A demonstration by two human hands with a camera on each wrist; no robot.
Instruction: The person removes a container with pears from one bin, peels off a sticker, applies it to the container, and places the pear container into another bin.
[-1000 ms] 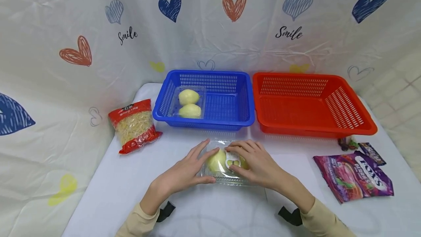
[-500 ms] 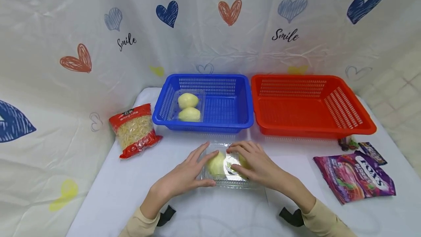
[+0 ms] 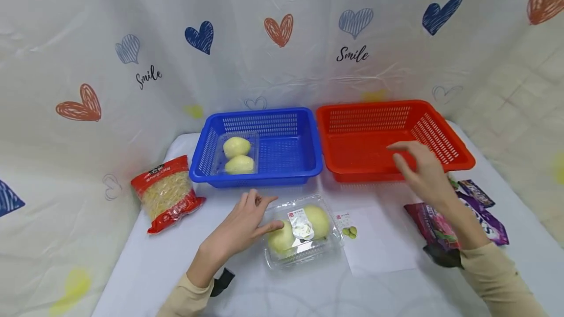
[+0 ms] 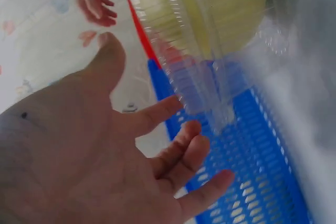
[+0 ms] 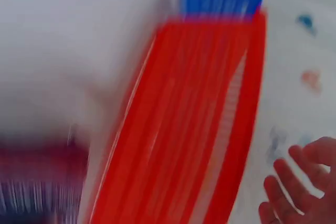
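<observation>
Clear pack: a clear plastic clamshell pack holding two pale yellow-green fruits [image 3: 301,231] lies on the white worktop [image 3: 167,268], in front of the blue basket and slightly tilted; a white label sits on its lid.
Left hand: the left hand [image 3: 240,226] rests at the pack's left end, thumb tip touching the lid, fingers relaxed and spread; its grip is loose and closes on nothing.
Right hand: the right hand [image 3: 418,170] hangs in the air over the front rim of the red slotted plastic basket [image 3: 352,133], well apart from the pack, fingers loosely bent, grip wide and holding nothing.
Blue basket: the blue slotted plastic basket [image 3: 291,160] stands just left of the red one and holds a second clear pack of two fruits [image 3: 235,154] in its left part.
Left side: a red bag of pale noodles [image 3: 166,193] lies on the worktop.
Right side: a purple sweet bag [image 3: 434,224] lies under the right forearm, smaller purple wrappers [image 3: 478,192] beside it.
Centre: a white paper sheet [image 3: 383,243] with a small green print lies just right of the pack.
</observation>
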